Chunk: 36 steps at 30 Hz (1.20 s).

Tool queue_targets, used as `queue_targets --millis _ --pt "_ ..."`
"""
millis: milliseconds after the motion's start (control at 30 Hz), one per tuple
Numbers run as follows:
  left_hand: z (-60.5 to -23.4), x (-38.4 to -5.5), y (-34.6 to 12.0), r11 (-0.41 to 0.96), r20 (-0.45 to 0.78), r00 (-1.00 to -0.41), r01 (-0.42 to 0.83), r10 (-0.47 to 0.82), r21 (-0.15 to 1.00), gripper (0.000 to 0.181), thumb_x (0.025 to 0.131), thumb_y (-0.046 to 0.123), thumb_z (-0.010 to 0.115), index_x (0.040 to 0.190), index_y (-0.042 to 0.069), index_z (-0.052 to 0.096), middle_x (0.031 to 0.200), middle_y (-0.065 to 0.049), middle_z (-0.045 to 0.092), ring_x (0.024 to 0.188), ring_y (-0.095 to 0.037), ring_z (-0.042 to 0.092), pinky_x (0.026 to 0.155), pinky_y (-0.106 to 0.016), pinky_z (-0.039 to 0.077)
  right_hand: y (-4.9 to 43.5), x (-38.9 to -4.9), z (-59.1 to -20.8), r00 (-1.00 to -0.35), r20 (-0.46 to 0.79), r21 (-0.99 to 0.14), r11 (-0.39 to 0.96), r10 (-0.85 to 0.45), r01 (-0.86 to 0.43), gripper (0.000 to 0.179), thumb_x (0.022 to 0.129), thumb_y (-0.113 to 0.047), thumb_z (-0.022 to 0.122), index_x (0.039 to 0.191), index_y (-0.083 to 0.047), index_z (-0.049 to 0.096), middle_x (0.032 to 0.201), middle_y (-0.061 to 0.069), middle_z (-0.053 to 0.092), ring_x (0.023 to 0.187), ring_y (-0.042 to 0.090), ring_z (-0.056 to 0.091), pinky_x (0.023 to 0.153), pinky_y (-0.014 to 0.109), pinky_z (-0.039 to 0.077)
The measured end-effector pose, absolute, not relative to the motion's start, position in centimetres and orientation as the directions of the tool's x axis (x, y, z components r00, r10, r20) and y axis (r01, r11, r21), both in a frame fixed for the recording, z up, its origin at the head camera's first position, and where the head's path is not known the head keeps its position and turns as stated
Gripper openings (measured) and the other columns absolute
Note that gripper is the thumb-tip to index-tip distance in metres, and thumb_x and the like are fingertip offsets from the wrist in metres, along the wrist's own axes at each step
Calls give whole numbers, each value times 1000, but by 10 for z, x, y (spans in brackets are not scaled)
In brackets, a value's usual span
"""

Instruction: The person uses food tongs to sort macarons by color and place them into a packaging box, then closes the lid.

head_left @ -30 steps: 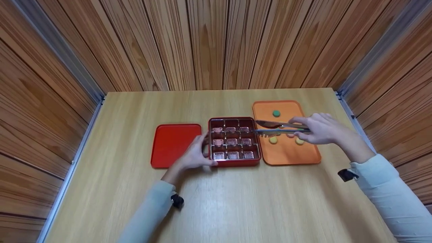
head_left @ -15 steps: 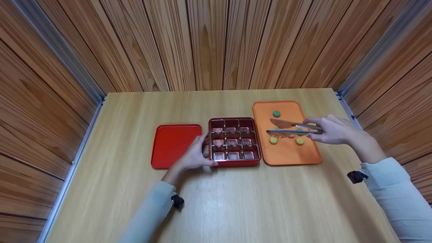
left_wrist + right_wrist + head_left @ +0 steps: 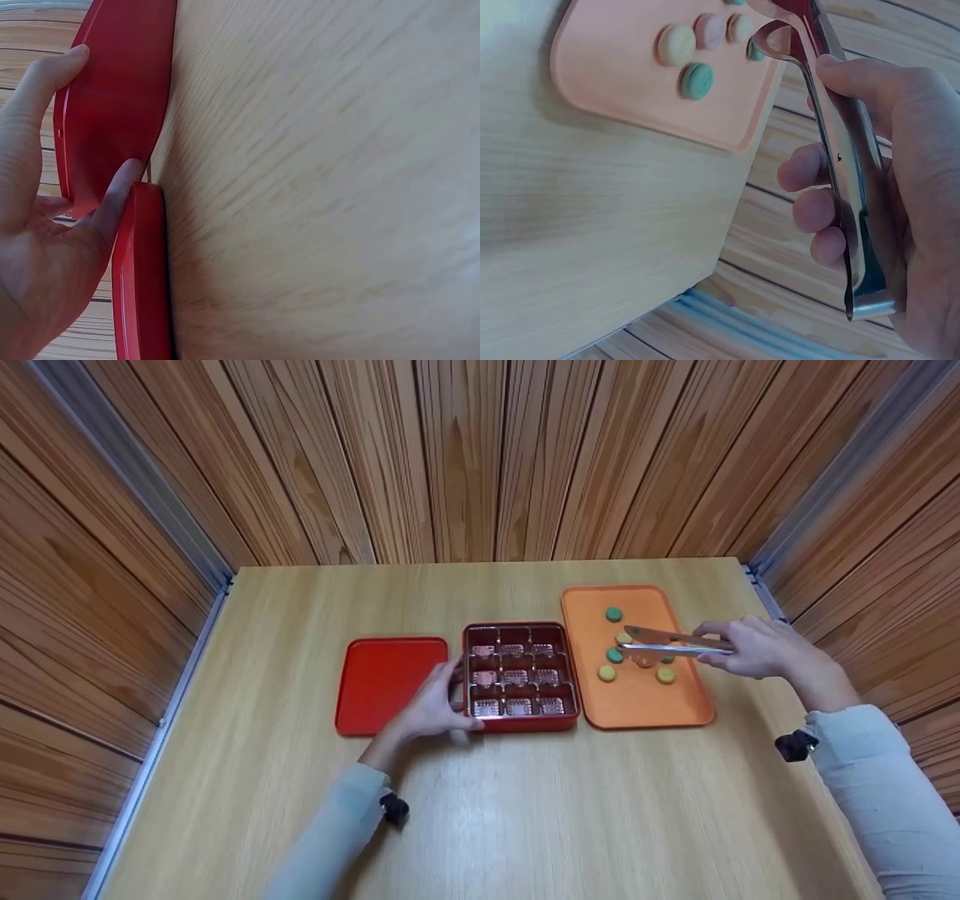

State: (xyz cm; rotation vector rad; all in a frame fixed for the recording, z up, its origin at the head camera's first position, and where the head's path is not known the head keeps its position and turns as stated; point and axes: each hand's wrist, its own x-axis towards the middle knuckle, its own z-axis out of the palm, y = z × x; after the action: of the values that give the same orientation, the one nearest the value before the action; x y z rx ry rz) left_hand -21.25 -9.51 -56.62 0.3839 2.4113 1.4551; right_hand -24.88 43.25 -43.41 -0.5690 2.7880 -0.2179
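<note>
Currently my R hand (image 3: 754, 648) grips metal tongs (image 3: 686, 649) over orange tray (image 3: 649, 706) w/ macarons (image 3: 607, 673), R of red box (image 3: 529, 725); my L hand (image 3: 431, 706), fingers extended, touches box's near-left corner.

Soft light with pale glare on the near tabletop (image 3: 480, 817), faint shadows, dimmer, hazier wrist views.

Head: high, looking forward-down over worktop (image 3: 562, 810). Wrists: close, rolled sideways; left shares box (image 3: 525, 724) with head, right shares tongs (image 3: 844, 150), tray (image 3: 660, 116).
</note>
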Motion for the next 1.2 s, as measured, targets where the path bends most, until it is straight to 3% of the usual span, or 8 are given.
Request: queue_targets --millis 367,600,1200 --pt "-567 -214 -95 474 -110 -920 89 377 876 130 79 23 102 181 12 21 167 -22 46 159 -39 47 141 -61 33 445 -255 -445 -877 -308 -237 923 -368 -304 37 108 -29 73 141 -13 71 78 1 65 50 14 57 46 30 45" --pt "-568 -214 -95 472 -107 -920 91 377 877 132 77 24 103 181 11 22 169 -22 45 160 -39 46 141 -61 32 446 -256 -451 -869 -351 -239 931 -348 -277 38 109 -31 70 143 -12 67 75 1 60 52 16 57 48 31 46" --pt "-567 -213 -95 486 -129 -922 70 364 871 133 78 25 104 181 13 22 169 -22 45 160 -41 45 141 -62 32 446 -254 -450 -853 -388 -273 927 -349 -256 32 111 -27 67 140 -13 67 85 5 59 52 17 59 47 31 54"
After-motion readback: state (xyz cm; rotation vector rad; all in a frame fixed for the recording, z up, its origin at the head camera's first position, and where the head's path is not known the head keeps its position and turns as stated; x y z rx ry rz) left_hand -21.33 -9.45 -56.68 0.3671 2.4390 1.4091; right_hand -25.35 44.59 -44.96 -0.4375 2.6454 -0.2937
